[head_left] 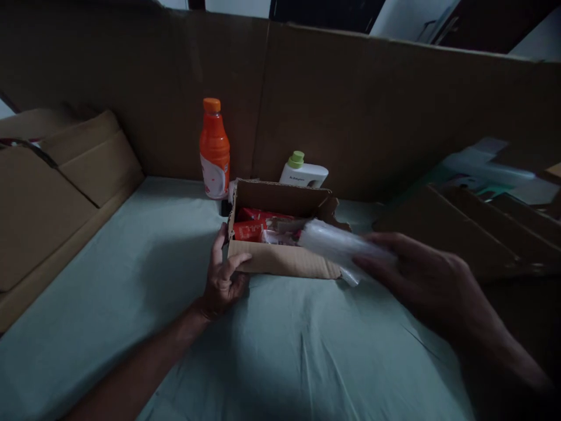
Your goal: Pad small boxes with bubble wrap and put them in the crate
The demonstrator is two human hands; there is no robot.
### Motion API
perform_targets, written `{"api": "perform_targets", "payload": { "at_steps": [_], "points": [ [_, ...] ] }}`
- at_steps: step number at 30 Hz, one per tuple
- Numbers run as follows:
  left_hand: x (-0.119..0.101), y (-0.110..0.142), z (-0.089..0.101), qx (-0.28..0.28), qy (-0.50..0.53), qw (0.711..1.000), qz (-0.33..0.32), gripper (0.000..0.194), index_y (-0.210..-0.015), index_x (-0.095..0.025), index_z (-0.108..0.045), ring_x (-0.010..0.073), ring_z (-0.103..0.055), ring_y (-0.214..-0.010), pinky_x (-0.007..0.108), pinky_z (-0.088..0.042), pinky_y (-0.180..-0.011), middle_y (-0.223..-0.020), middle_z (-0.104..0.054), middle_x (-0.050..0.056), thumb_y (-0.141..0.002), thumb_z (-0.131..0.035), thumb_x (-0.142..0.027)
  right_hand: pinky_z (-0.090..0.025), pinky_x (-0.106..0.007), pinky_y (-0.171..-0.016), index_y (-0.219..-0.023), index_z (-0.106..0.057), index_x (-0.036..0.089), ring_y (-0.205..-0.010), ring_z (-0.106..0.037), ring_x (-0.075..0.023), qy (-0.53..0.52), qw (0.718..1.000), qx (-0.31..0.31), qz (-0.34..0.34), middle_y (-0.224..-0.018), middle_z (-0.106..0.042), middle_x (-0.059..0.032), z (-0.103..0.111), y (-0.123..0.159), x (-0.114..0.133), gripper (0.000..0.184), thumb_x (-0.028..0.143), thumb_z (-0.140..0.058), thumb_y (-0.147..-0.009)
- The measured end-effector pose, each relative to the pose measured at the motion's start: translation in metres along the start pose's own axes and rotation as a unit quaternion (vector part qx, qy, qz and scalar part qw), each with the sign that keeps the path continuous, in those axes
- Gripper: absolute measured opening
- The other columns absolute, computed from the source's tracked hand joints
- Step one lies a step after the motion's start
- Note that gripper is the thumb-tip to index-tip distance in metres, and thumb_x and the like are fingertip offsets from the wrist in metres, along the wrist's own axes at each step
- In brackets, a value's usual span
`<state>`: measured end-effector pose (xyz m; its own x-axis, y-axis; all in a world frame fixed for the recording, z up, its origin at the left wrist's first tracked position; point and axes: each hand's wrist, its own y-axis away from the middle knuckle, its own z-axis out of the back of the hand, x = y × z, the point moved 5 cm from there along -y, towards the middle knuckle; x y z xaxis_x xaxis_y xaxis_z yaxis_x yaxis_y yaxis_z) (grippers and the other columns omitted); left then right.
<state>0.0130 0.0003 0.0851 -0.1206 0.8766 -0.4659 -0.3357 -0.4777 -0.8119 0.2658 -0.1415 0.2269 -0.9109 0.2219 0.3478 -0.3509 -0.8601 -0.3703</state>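
A small open cardboard box [284,260] sits in the middle of the cloth. Its near left corner is gripped by my left hand [223,278], thumb over the front wall and fingers along the side. Inside lie red packets [250,230] and some pale wrapped items whose kind I cannot make out. My right hand [421,278] pinches a bundle of clear, whitish plastic wrap [333,241], blurred by motion. The bundle's far end is over the box's right part, and a loose flap hangs by the front right corner. Whether anything is inside the wrap cannot be seen.
Behind the box stand an orange bottle [214,149] and a white bottle with a green cap [304,173]. A larger cardboard box [94,164] is at left. Plastic items [491,169] rest in cardboard at right. A tall cardboard wall [372,105] closes the back.
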Motion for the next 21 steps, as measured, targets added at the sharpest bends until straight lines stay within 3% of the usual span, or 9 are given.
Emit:
{"api": "perform_targets", "payload": {
  "at_steps": [4,8,11,14,17,21],
  "points": [
    [-0.003,0.007,0.001,0.010,0.000,1.000,-0.009,0.031,-0.115,-0.021,-0.063,0.0328,-0.032,-0.151,0.044,-0.044,-0.113,-0.168,-0.018,0.011,-0.087,-0.059,-0.009,-0.048,-0.028,-0.057,-0.111,-0.073,0.021,-0.065,-0.065,-0.0185,0.007,0.991,0.086,0.104,-0.087,-0.076,-0.0060,-0.024,-0.053,0.031,0.034,0.043,-0.060,-0.089],
    [-0.003,0.011,0.001,0.011,-0.007,1.000,-0.013,0.031,-0.116,-0.020,-0.063,0.0331,-0.032,-0.151,0.044,-0.045,-0.111,-0.167,-0.019,0.012,-0.087,-0.056,-0.008,-0.049,-0.028,-0.070,-0.117,-0.071,0.020,-0.083,-0.070,-0.0206,0.043,0.968,0.159,0.188,-0.102,-0.076,-0.0071,-0.063,-0.066,0.051,0.032,0.030,-0.059,-0.089],
    [-0.001,0.014,-0.001,0.018,-0.009,1.000,-0.001,0.032,-0.118,-0.021,-0.063,0.0325,-0.033,-0.150,0.042,-0.048,-0.108,-0.165,-0.021,0.014,-0.088,-0.057,-0.010,-0.048,-0.028,-0.074,-0.117,-0.071,0.020,-0.088,-0.071,-0.0215,0.076,0.948,0.239,0.194,-0.106,-0.076,-0.0075,-0.097,-0.070,0.062,0.029,0.026,-0.060,-0.091],
    [0.000,0.015,-0.001,0.010,-0.008,1.000,-0.003,0.031,-0.119,-0.021,-0.063,0.0316,-0.034,-0.150,0.042,-0.047,-0.108,-0.165,-0.024,0.014,-0.090,-0.058,-0.012,-0.045,-0.027,-0.069,-0.113,-0.074,0.023,-0.087,-0.072,-0.0229,0.124,0.922,0.313,0.190,-0.100,-0.078,-0.0070,-0.125,-0.078,0.070,0.024,0.029,-0.060,-0.094],
    [0.001,0.015,-0.002,0.010,-0.019,1.000,-0.007,0.032,-0.123,-0.020,-0.062,0.0324,-0.031,-0.152,0.044,-0.044,-0.112,-0.166,-0.022,0.016,-0.092,-0.056,-0.013,-0.043,-0.027,-0.066,-0.106,-0.076,0.022,-0.085,-0.072,-0.0238,0.162,0.899,0.353,0.204,-0.098,-0.078,-0.0085,-0.135,-0.090,0.078,0.023,0.035,-0.060,-0.095],
    [0.001,0.015,-0.003,0.012,-0.020,1.000,-0.008,0.031,-0.123,-0.019,-0.061,0.0320,-0.029,-0.153,0.045,-0.042,-0.114,-0.167,-0.019,0.016,-0.095,-0.053,-0.013,-0.042,-0.026,-0.062,-0.096,-0.079,0.019,-0.077,-0.071,-0.0218,0.151,0.888,0.385,0.200,-0.090,-0.078,-0.0098,-0.137,-0.099,0.089,0.028,0.041,-0.061,-0.095]
  ]
}}
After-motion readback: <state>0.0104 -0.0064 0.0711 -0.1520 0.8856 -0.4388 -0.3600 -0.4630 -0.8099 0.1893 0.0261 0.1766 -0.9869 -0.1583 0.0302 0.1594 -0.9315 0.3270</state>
